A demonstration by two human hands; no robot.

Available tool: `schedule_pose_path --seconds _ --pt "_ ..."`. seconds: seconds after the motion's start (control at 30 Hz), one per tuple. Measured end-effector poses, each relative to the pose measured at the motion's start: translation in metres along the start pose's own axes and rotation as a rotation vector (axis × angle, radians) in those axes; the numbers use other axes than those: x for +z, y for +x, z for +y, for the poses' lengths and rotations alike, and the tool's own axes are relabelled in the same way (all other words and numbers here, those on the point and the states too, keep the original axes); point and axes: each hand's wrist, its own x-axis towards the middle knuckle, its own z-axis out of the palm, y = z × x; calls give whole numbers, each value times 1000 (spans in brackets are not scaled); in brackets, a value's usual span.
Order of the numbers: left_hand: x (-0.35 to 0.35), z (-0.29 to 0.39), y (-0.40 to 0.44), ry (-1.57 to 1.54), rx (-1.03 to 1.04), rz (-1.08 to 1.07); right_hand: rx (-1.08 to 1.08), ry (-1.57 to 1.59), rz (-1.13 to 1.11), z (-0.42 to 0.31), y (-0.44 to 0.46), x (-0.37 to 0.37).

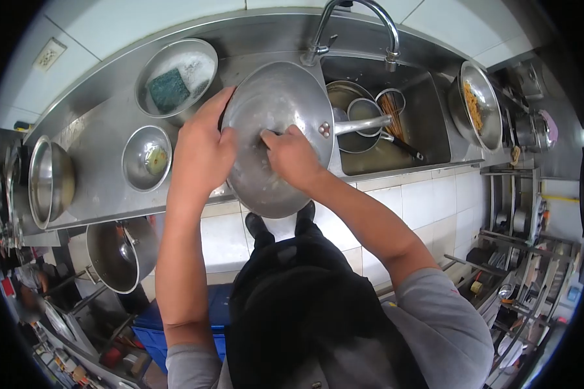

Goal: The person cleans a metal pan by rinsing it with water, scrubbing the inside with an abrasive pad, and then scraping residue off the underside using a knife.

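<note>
Our apron (pixel 291 305) fills six o'clock. Our left hand (pixel 203 144) grips the pan (pixel 266 191) at ten; our right hand (pixel 295 155) touches it, grasp unclear.

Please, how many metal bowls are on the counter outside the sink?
4: a sudsy bowl, a smaller bowl beside it, a far-left bowl, and a bowl of orange food right of the sink. Others may be hidden by the pan.
</note>
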Motion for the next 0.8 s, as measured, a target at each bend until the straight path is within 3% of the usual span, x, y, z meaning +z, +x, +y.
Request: schedule_pose_path --seconds 0.03,0.1,0.23,0.3,0.33,0.4,0.53,0.6,0.63,0.7,0.73,0.8 --pt "-1 4 4 6 -77 -20 -8 0 -6 -5 0 2" --pt "-4 4 6 11 -151 -27 222 277 -4 -12 2 4" --pt "0 -5 -1 -75 -247 32 194 331 8 -2 20 -7" --pt "3 -17 -6 -80 -268 54 422 447 -322 -10 20 -18" --pt "10 -31 -11 -120 -285 70 419 438 -330 -5 21 -17" --pt "16 -42 -13 -168 -302 87 199 184 -337 8 25 -6" --pt "34 -74 -23 -142 -247 192 242 93 -259 10 16 10" --pt "40 -81 -26 -137 -242 206 335 199 -728 23 27 -13" --pt "40 -81 -27 -159 -261 224 328 184 -733 25 30 -23" --pt "43 -78 -32 -192 -313 255 823 571 -427 22 25 -37" --pt "44 -77 -31 -208 -338 273 823 558 -442 21 21 -36" --pt "42 -70 -25 -230 -354 289 611 447 -121 19 10 -37"
